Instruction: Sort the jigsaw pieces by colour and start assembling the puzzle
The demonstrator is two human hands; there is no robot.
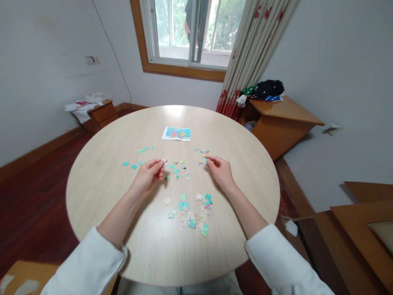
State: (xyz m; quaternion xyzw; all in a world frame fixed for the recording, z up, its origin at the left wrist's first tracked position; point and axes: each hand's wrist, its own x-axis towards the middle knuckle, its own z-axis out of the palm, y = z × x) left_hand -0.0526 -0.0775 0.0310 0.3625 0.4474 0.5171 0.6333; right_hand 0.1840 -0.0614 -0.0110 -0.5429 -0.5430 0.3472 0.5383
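Note:
My left hand [149,175] is closed in a pinch over the middle of the table, holding a pale jigsaw piece [164,160] between thumb and fingertips. Right beside it lies a loose group of jigsaw pieces [177,171], some turquoise, some yellow or grey. My right hand [220,171] has its thumb and forefinger pinched at a small colourful jigsaw piece [205,161], at the edge of a pink-and-turquoise cluster [201,164]. Its other fingers are curled under and partly hidden. Nearer to me is a mixed pile of pieces [192,223], several pale side up.
The round wooden table [98,192] bears a picture sheet [176,133] beyond my hands. More turquoise pieces [134,166] lie at the left. A wooden cabinet [282,119] topped with dark cloth [268,89] stands behind right, beside a curtain [245,53].

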